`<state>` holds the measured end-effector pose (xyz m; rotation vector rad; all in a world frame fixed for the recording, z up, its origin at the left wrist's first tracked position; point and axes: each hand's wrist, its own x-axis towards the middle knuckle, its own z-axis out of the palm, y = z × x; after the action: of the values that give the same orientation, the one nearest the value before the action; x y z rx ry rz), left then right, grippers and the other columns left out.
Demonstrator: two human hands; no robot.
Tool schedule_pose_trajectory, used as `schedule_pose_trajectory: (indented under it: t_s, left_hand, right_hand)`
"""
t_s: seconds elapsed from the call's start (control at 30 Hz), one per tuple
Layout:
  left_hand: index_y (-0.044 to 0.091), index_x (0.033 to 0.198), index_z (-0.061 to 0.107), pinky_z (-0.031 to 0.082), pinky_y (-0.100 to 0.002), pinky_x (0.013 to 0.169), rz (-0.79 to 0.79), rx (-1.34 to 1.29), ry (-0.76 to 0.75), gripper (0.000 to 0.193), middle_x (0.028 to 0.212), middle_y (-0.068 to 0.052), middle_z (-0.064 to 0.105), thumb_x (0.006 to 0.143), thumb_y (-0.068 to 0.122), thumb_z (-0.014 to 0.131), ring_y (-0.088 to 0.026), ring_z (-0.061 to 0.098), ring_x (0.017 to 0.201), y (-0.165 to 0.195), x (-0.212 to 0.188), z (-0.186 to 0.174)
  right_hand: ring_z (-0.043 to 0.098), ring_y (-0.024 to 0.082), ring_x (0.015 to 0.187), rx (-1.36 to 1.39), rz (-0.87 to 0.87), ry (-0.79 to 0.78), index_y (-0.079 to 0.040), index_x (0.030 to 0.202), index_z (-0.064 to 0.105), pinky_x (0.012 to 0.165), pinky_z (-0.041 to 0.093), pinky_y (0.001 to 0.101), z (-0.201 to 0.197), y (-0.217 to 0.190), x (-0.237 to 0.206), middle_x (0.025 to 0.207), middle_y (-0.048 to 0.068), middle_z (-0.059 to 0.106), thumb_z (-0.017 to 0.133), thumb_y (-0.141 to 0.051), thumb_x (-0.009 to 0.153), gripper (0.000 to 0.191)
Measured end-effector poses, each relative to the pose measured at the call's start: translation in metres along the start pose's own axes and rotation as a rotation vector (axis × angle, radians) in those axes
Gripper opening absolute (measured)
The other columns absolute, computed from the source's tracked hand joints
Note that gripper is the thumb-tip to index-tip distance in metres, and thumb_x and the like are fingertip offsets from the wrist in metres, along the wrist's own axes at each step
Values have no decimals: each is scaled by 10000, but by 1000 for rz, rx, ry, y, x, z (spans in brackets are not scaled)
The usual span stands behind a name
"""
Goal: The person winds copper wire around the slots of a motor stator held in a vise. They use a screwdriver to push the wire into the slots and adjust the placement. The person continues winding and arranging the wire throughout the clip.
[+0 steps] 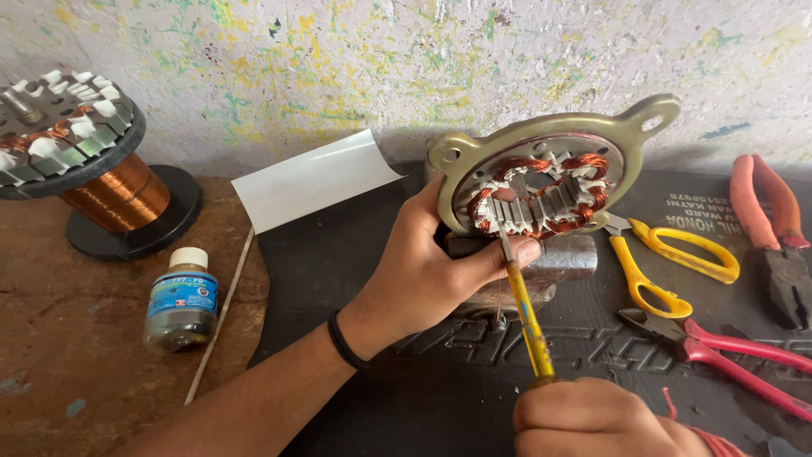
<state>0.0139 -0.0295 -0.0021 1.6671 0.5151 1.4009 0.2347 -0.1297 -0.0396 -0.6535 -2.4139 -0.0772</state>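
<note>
Just right of the frame's centre, a round brass-coloured motor stator with copper windings [541,182] stands tilted on edge atop a grey metal block [558,258]; two eared lugs jut from its rim, one left, one at the upper right. The left hand [431,262] grasps its lower left edge, thumb pressed along the bottom. The right hand [592,419], at the bottom edge, is clenched around a yellow-handled screwdriver [526,309] whose tip touches the slots between the coils. To the right, the black rubber mat [406,372] is crowded: one pair of yellow scissors [668,262], one pink-handled cutter [727,355], one red-handled pair of pliers [774,228]. Open room lies left: one white paper sheet [313,178], one small bottle [180,300], one thin stick [218,317], one copper wire spool [118,199].
</note>
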Motion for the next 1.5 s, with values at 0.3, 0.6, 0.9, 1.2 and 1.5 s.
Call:
schedule_pose_trajectory:
  t_s: [0.3,0.6,0.9,1.2,1.5]
  left_hand:
    - [6,1187,615,601,-279,946,31,-3,12,327,1081,-40,727,946,93,818,-76,680,994,0,-2,3]
    - [11,1190,631,617,-266,842,-15,-27,5,335,1066,-31,733,921,94,813,-71,678,963,4,1,1]
    - [-14,1197,628,583,-258,886,85,57,-16,340,1086,-63,726,917,69,804,-77,657,993,7,2,-2]
    - [-9,1180,663,604,-255,756,-95,-93,-11,320,1036,-53,747,912,90,808,-73,686,886,5,1,-2]
    - [7,1210,675,564,-286,1000,-2,-71,3,352,1158,-41,742,903,98,820,-90,676,1066,-2,1,-2]
  right_hand:
    - [725,229,757,293,-172,-76,13,693,589,679,577,295,-8,23,8,783,108,621,650,-148,747,181]
    - [566,209,588,304,-336,-187,-80,652,480,517,425,366,4,26,18,692,63,410,668,-188,748,237]
    - [494,161,539,256,-376,-149,-117,645,415,445,373,330,-1,23,23,675,36,347,628,-147,645,215]
    - [637,209,603,175,-266,24,-41,600,509,502,500,323,-15,-4,53,667,52,539,627,-101,641,139]
    - [729,228,712,358,-138,-159,-27,819,660,631,580,325,-29,36,13,790,101,678,672,-161,855,139]
